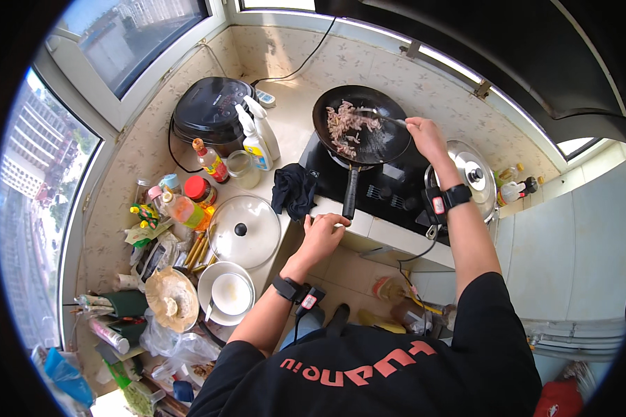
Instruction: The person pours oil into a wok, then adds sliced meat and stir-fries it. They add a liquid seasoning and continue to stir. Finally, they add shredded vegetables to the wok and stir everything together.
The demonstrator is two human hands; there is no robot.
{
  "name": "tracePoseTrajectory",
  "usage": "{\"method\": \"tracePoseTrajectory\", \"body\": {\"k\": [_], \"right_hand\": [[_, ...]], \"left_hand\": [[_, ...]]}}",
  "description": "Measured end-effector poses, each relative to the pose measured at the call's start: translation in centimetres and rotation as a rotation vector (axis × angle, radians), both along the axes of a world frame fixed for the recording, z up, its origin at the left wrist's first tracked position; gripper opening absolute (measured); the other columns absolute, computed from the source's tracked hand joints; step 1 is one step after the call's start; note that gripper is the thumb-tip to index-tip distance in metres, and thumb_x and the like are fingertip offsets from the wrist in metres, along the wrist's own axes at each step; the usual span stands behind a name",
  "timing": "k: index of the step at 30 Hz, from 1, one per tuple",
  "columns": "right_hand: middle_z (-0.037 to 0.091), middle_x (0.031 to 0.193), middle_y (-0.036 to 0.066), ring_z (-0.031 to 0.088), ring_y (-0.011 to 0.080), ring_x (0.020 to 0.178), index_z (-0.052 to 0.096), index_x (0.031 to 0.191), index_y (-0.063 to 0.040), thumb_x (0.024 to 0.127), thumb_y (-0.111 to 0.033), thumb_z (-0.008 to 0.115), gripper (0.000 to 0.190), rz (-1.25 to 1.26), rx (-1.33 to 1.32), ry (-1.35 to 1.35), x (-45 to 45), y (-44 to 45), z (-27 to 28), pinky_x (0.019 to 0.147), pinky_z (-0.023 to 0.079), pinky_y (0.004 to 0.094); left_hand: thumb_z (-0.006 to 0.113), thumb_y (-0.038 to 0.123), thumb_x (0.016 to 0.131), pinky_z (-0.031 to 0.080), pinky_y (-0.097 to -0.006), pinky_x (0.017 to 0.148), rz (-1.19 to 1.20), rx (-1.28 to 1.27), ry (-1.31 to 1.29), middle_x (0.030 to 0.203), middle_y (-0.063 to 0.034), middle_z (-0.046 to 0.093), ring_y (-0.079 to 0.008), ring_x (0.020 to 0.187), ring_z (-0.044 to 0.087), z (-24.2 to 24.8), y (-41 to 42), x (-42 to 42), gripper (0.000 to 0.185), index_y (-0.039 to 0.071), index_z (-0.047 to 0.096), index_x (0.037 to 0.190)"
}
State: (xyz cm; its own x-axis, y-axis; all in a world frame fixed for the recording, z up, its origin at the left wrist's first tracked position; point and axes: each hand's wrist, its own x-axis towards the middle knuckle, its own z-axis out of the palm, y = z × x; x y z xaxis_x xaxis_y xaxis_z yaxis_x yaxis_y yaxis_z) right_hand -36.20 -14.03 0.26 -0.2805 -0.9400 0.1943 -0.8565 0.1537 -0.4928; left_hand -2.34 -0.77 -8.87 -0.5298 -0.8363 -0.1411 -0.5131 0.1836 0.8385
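A black wok (383, 148) sits over the left burner of a black glass gas stove (339, 180), with strips of pinkish meat (344, 122) spread inside it. My right hand (426, 136) grips the handle of a metal spatula (368, 111), whose head is among the meat. My left hand (323, 234) is at the counter's front edge, its fingertips at the end of the wok's black handle (351, 193). Whether those fingers close around the handle or only touch it is unclear. A crumpled black cloth (293, 190) lies just beyond the left hand.
A lidded metal pot (472, 169) stands right of the wok. Leftward are two white spray bottles (258, 138), a glass jar (243, 169), a black rice cooker (211, 107), a glass lid (245, 240) and nested white bowls (227, 294). A cable (422, 253) hangs below my right wrist.
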Motion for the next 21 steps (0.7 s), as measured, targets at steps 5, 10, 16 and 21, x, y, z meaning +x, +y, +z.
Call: {"method": "tracePoseTrajectory", "body": {"k": [5, 10, 16, 21], "right_hand": [[0.076, 0.107, 0.016, 0.072, 0.0323, 0.101, 0.074, 0.118, -0.010, 0.094, -0.028, 0.065, 0.031, -0.106, -0.031, -0.407, 1.2, -4.5, -4.7, 0.090, 0.054, 0.0406], [0.075, 0.106, 0.017, 0.072, 0.0314, 0.099, 0.074, 0.120, -0.011, 0.090, -0.017, 0.067, 0.031, 0.176, 0.319, -0.185, 1.0, 0.9, 0.4, 0.088, 0.054, 0.0387], [0.076, 0.096, 0.015, 0.073, 0.0314, 0.090, 0.076, 0.117, -0.012, 0.092, -0.014, 0.065, 0.028, 0.065, 0.336, 0.011, -0.2, 9.6, 10.1, 0.083, 0.055, 0.0396], [0.075, 0.110, 0.014, 0.070, 0.0337, 0.105, 0.076, 0.111, -0.011, 0.094, -0.027, 0.063, 0.027, 0.097, 0.161, 0.136, -0.2, 6.5, 4.6, 0.091, 0.055, 0.0424]], "left_hand": [[0.060, 0.017, 0.094, 0.014, -0.0670, 0.118, 0.000, -0.001, 0.027, 0.104, -0.0072, 0.068, -0.0287, 0.121, 0.056, 0.0, 0.5, -0.1, 0.023, 0.013, 0.068, 0.116], [0.060, 0.017, 0.095, 0.017, -0.0620, 0.119, -0.001, -0.038, 0.000, 0.109, -0.0086, 0.071, -0.0284, 0.116, 0.061, -0.1, 0.4, -0.2, 0.023, 0.011, 0.068, 0.116], [0.061, 0.017, 0.094, 0.016, -0.0659, 0.118, 0.006, -0.012, 0.025, 0.105, -0.0065, 0.071, -0.0284, 0.114, 0.060, -0.4, 0.0, -0.4, 0.020, 0.011, 0.068, 0.111], [0.062, 0.017, 0.093, 0.015, -0.0673, 0.118, 0.002, 0.001, 0.018, 0.101, -0.0041, 0.071, -0.0275, 0.113, 0.060, -0.5, -0.3, -0.7, 0.017, 0.012, 0.068, 0.108]]}}
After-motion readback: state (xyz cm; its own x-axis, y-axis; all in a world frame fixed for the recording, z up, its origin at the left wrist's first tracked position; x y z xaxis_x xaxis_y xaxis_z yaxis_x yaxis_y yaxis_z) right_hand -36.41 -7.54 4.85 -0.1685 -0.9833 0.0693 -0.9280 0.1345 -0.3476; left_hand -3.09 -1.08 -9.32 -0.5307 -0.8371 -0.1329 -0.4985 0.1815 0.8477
